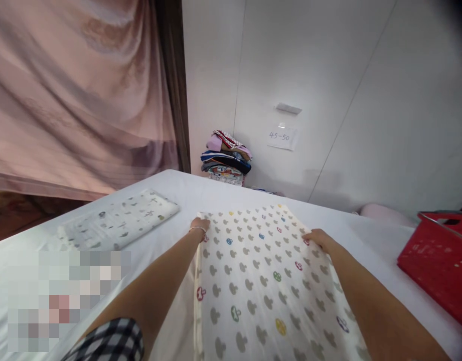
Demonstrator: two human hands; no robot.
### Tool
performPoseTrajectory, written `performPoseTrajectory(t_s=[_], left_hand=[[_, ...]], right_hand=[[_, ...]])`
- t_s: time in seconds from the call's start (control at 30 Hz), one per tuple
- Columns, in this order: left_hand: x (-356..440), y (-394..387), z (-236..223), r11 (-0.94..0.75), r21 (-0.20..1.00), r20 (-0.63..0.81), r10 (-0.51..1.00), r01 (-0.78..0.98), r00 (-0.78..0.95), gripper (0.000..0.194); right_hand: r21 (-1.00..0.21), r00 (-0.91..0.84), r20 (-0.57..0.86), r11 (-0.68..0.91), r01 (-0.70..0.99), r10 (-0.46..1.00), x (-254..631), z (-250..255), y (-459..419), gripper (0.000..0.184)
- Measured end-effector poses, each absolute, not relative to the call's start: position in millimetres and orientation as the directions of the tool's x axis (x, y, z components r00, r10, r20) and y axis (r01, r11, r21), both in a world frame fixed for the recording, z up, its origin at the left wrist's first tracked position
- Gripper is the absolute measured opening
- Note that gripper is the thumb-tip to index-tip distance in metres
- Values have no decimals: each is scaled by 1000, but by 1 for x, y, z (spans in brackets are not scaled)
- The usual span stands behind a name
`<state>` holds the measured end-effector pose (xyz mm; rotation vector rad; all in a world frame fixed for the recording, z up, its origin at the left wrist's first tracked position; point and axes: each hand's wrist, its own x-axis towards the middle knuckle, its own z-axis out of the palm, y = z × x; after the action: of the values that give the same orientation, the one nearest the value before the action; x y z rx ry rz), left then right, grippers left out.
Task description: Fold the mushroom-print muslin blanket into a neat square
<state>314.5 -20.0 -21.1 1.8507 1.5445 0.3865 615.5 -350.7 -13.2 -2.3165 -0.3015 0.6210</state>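
A white cloth (261,273) printed with grey and coloured mushrooms lies folded in layers on the white-covered bed or table, stretching from its far part toward me. My left hand (199,228), with a thin bracelet at the wrist, is closed on the cloth's left edge near the far corner. Across from it, my right hand (319,237) grips the right edge, its fingers closed on the fabric. Parts of the fingers of both hands are hidden. To the left of my left arm lies a second folded white cloth (131,218) with small dark and grey prints.
A red basket (437,255) stands at the right edge of the white surface (170,183). Folded clothes (226,158) are piled by the white wall, below and left of a paper label (282,137) reading 45-50. A pink curtain (84,95) hangs at the left.
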Motion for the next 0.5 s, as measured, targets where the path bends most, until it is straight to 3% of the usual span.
performPoseTrajectory(t_s=[0.23,0.4,0.5], left_hand=[[365,31,16,-61,659,-165,960,750,224,26],[416,76,40,-138,669,-66,968,731,243,34],[431,90,34,-154,661,-78,959,734,271,41]], right_hand=[[-831,917,-254,-555,-43,308,638,-12,-338,35],[-873,948,-203,-485,-61,246,661,-21,-310,42],[-865,937,-226,-497,-67,266,670,-26,-301,46]])
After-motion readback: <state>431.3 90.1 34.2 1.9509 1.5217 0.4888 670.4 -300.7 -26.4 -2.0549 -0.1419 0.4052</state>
